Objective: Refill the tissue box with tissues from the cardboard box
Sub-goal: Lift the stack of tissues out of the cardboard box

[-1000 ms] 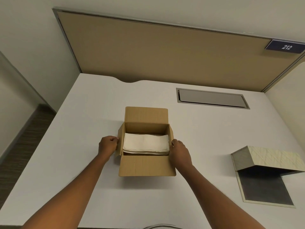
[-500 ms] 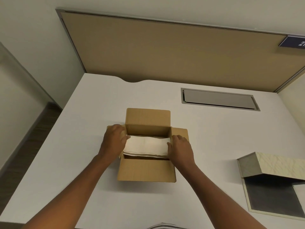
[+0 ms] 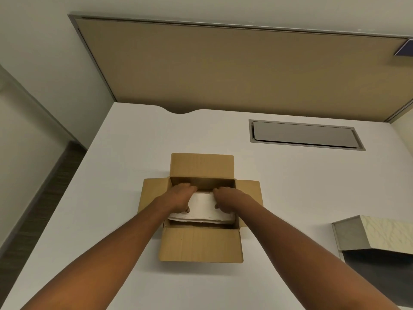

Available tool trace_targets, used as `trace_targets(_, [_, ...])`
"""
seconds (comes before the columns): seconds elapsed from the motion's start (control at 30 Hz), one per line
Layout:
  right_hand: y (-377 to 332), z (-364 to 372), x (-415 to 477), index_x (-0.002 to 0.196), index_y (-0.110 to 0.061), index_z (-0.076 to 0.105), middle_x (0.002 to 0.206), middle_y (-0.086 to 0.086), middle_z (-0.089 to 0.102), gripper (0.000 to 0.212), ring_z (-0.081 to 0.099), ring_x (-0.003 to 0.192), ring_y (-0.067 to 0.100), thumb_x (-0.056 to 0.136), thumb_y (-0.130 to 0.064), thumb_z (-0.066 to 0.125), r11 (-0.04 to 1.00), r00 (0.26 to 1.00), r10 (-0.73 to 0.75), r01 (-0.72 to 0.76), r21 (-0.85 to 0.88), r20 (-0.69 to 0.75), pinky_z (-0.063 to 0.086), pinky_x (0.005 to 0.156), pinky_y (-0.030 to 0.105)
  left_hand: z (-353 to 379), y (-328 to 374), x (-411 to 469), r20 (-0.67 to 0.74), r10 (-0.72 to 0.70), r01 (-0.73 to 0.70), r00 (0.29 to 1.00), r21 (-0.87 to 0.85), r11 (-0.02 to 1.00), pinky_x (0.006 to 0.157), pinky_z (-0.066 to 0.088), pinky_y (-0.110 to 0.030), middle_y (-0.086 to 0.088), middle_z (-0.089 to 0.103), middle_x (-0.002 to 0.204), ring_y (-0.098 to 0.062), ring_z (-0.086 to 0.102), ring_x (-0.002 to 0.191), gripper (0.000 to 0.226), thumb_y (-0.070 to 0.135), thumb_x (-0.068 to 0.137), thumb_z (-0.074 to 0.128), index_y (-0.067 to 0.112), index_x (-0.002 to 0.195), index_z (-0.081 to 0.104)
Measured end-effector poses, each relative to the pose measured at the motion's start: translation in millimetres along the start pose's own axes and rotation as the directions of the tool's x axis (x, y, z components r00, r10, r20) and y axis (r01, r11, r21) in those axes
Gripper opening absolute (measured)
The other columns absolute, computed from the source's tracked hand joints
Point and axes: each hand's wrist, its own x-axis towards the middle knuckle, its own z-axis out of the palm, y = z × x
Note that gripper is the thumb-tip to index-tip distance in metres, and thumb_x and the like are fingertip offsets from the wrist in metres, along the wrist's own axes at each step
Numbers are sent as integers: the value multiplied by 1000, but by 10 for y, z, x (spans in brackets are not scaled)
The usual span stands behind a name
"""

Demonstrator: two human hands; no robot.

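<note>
A brown cardboard box sits open in the middle of the white desk, all flaps folded out. Inside lies a white stack of tissues, bowed upward in its middle. My left hand grips the stack's left part and my right hand grips its right part, fingers over the far edge, thumbs on the near side. The tissue box, pale with a grey end and a leaf pattern, stands open at the right edge over a dark base panel.
A grey recessed cable hatch lies in the desk behind the cardboard box. A tan partition panel closes the desk's far side. The desk's left edge drops to a dark floor.
Both hands moved from the box's outer sides into the box, pushing the side flaps flat, and closed on the tissue stack, which now bulges upward. The camera drifted left.
</note>
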Motion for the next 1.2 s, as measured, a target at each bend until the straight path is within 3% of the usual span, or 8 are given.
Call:
trace_targets(0.13, [1,-22,154,133,-4,48,130,14,59,49,57,116,31,90,-24,62,1000,985,21,-18,-15,170,45,98,39,-17,-44,122,111,-8,-2,994,93,996,109,40,-36,-10,43,147,-27,44,132,80,20,75,79,12,143,37])
trace_targets(0.3, [5,-25,284,131,-2,51,133,14,57,47,55,119,32,90,-24,62,1000,971,6,-7,-1,241,44,99,39,-20,-104,219,201,-31,20,979,57,998,107,44,-36,-10,44,146,-27,47,131,79,20,75,80,11,141,39])
trace_targets(0.57, [42,-1,387,127,-6,53,126,13,61,56,59,110,30,81,-30,72,1000,972,-15,20,-17,235,48,89,36,28,-131,311,218,-26,5,976,96,995,97,48,-33,-8,49,135,-24,53,118,78,26,68,84,11,133,44])
trace_targets(0.8, [46,33,436,131,-5,50,132,15,56,61,56,115,31,82,-35,71,998,971,-25,38,-51,238,46,95,40,70,-108,323,182,-17,-18,983,186,982,101,41,-35,-9,47,135,-25,46,121,75,34,66,84,12,128,48])
trace_targets(1.03, [-8,81,407,136,-4,43,145,19,40,67,36,132,39,84,-40,66,978,977,27,18,-210,212,21,112,56,112,-83,262,130,-12,-15,991,202,979,103,40,-34,-10,41,138,-24,43,124,77,32,66,84,10,130,48])
trace_targets(1.2, [-75,97,322,142,3,32,148,25,30,72,37,132,40,88,-33,64,984,979,60,-25,-174,195,34,109,49,150,-14,198,121,-72,45,990,215,976,98,48,-35,-12,51,133,-26,55,117,72,28,70,83,7,130,47])
